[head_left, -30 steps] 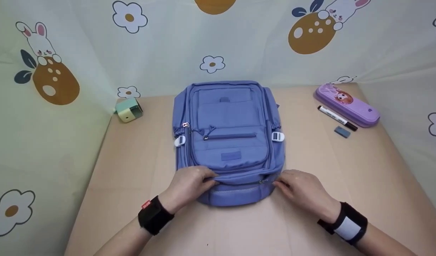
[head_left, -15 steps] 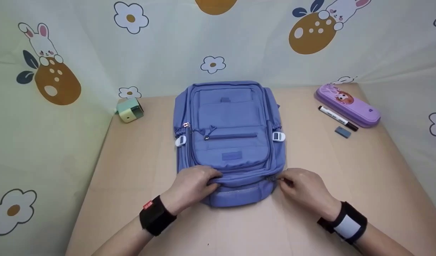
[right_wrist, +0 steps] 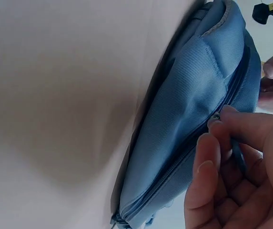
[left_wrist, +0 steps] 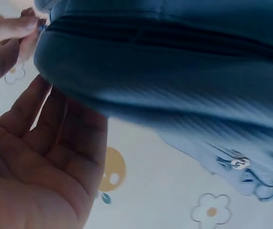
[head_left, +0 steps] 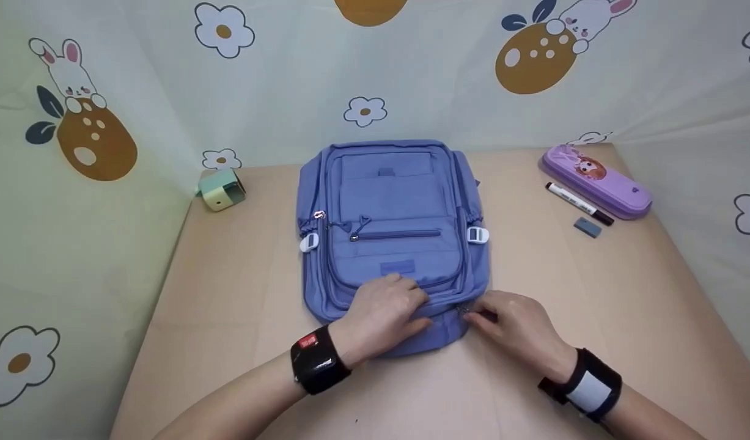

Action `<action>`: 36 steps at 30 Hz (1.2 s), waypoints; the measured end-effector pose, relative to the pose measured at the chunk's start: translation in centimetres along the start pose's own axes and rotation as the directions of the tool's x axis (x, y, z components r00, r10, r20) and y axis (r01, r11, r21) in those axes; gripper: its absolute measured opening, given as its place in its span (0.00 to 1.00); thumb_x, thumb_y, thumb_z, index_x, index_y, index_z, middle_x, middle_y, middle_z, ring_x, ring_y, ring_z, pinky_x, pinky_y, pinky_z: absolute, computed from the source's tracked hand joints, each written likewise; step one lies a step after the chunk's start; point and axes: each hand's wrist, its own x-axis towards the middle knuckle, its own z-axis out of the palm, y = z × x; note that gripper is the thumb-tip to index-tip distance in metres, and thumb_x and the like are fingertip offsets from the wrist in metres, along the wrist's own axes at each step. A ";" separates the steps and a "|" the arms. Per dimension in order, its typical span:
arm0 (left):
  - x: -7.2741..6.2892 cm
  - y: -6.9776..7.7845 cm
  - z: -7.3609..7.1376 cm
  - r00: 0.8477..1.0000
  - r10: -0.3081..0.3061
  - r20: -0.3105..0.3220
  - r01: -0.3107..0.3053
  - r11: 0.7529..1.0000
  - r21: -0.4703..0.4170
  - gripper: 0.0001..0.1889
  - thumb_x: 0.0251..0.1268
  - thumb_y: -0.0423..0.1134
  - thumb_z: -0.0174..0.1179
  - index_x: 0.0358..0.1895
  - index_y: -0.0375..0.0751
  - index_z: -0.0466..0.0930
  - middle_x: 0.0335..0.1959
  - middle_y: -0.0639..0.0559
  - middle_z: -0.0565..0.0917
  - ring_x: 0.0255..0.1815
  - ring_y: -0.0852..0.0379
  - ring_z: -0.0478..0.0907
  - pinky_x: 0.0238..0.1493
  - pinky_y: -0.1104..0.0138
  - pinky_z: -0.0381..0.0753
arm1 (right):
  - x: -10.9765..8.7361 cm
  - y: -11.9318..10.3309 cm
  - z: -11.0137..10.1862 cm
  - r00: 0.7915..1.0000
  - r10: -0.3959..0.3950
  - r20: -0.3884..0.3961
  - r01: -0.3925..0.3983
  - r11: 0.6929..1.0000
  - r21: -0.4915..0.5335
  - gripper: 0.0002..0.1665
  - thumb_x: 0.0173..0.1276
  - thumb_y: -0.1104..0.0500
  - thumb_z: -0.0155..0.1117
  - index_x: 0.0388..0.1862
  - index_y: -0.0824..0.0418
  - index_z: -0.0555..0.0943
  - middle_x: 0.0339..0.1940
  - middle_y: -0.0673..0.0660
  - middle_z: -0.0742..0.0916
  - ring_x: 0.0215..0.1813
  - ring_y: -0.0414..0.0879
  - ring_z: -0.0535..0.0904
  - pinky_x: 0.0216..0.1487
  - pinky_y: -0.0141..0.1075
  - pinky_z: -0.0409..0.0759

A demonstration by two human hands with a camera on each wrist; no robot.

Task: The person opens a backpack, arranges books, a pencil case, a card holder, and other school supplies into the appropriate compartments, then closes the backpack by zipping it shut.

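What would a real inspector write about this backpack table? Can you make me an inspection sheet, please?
Surface: light brown table top.
Job's things: blue backpack, lying front up; its zipper pull is pinched.
Clutter: purple case, marker and grey-blue block on the right; green-and-yellow gadget on the left, maybe a sharpener.
Hands: left hand at the backpack's lower end, grip unclear; right hand pinches the zipper pull.
Cables: nothing seen.
Surroundings: pale cloth with rabbits and flowers.

Blue backpack (head_left: 387, 195) — right grip (head_left: 515, 321) at lower zip (head_left: 461, 308)
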 end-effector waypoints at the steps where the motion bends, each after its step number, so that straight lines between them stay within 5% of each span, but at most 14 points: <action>1: 0.1 0.1 0.1 1.000 0.004 -0.010 -0.004 1.000 0.026 0.14 0.64 0.55 0.69 0.40 0.48 0.87 0.35 0.56 0.84 0.34 0.56 0.78 0.32 0.64 0.79 | 0.0 -0.1 0.0 1.000 -0.007 -0.006 0.007 1.000 0.000 0.09 0.62 0.56 0.78 0.29 0.48 0.84 0.27 0.39 0.83 0.28 0.32 0.76 0.28 0.33 0.76; 14: 0.2 -0.1 1.0 0.995 0.015 -0.095 -0.007 0.996 0.094 0.12 0.64 0.46 0.70 0.25 0.47 0.81 0.26 0.57 0.80 0.25 0.57 0.79 0.22 0.64 0.80 | -0.2 1.2 -0.6 0.997 -0.048 -0.064 0.043 0.996 -0.073 0.11 0.59 0.59 0.80 0.27 0.49 0.83 0.26 0.40 0.83 0.26 0.32 0.76 0.25 0.32 0.76; 27: -0.1 -0.2 0.7 1.000 -0.019 -0.007 0.020 0.999 0.035 0.12 0.66 0.47 0.69 0.27 0.47 0.83 0.26 0.57 0.79 0.25 0.57 0.79 0.22 0.64 0.79 | 0.6 5.2 -2.1 0.991 0.131 -0.029 -0.133 0.987 -0.085 0.04 0.65 0.59 0.76 0.32 0.52 0.87 0.30 0.45 0.86 0.33 0.41 0.83 0.34 0.42 0.80; 36: 0.6 0.4 0.2 0.999 -0.025 0.039 0.024 0.999 0.038 0.14 0.61 0.52 0.72 0.32 0.47 0.81 0.29 0.57 0.79 0.28 0.57 0.77 0.23 0.65 0.77 | 0.6 5.3 -2.2 0.994 0.111 -0.001 -0.111 0.990 -0.086 0.07 0.66 0.61 0.74 0.42 0.52 0.91 0.36 0.46 0.89 0.39 0.44 0.86 0.38 0.45 0.83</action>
